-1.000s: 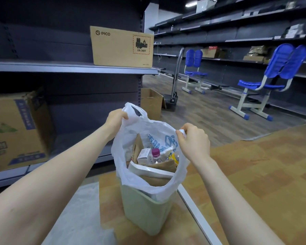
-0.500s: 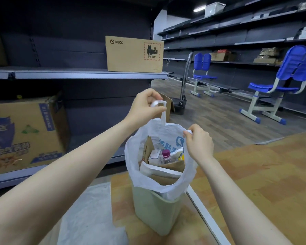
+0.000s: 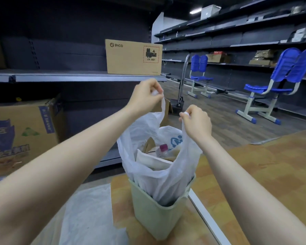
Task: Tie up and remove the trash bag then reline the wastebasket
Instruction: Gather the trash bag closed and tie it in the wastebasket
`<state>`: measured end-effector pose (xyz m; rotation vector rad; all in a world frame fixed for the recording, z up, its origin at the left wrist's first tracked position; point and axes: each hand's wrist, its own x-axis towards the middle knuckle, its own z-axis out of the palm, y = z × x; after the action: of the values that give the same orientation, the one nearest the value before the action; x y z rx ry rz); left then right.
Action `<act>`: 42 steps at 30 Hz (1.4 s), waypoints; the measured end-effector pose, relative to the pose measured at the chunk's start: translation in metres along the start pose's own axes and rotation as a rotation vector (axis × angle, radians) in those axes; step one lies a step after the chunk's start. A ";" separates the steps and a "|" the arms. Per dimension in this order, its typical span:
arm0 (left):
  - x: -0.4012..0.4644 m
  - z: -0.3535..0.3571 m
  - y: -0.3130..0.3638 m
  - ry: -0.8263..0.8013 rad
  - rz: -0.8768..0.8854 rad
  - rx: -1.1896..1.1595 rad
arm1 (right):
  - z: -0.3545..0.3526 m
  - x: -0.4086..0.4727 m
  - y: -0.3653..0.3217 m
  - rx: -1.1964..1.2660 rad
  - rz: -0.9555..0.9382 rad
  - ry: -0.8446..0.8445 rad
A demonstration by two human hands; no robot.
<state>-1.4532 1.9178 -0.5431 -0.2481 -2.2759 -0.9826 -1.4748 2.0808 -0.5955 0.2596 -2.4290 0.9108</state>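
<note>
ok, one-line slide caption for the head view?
Both hands, left hand and right hand, pinch trash bag handles above green wastebasket.

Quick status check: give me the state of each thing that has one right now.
Trash bag: untied, mouth open, still in the bin.
Wastebasket: upright, bag not yet removed.
Left hand: pinching one bag handle, raised.
Right hand: pinching the other handle.
Spare bag: lying flat beside the bin, unused.
</note>
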 end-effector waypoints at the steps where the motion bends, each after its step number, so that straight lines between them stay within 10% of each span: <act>1: -0.007 0.006 0.003 -0.030 0.069 0.005 | 0.003 -0.006 0.004 0.042 0.014 -0.010; 7: -0.023 0.019 0.047 -0.118 0.386 0.091 | 0.004 -0.028 0.019 0.192 0.029 -0.110; 12: -0.075 0.029 0.060 0.173 0.449 0.181 | -0.028 -0.026 0.020 0.117 0.084 -0.240; 18: -0.163 0.097 0.017 -0.337 -0.275 -0.068 | -0.038 -0.027 0.011 0.085 0.079 -0.264; 24: -0.143 0.134 -0.003 -0.193 -0.432 -0.346 | -0.032 -0.038 -0.012 0.032 -0.061 -0.201; 28: -0.154 0.123 -0.016 -0.228 -0.335 -0.339 | -0.034 -0.032 -0.008 0.145 -0.083 -0.107; 35: -0.170 0.077 -0.028 -0.309 -0.163 -0.304 | -0.003 0.017 -0.046 0.325 -0.216 -0.500; 42: -0.185 0.019 -0.068 -0.188 -0.308 -0.400 | 0.022 0.031 -0.102 0.372 -0.394 -0.503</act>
<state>-1.3461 1.8974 -0.7080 -0.1641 -2.3096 -1.6388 -1.4741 1.9899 -0.5364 1.1820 -2.4722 1.2112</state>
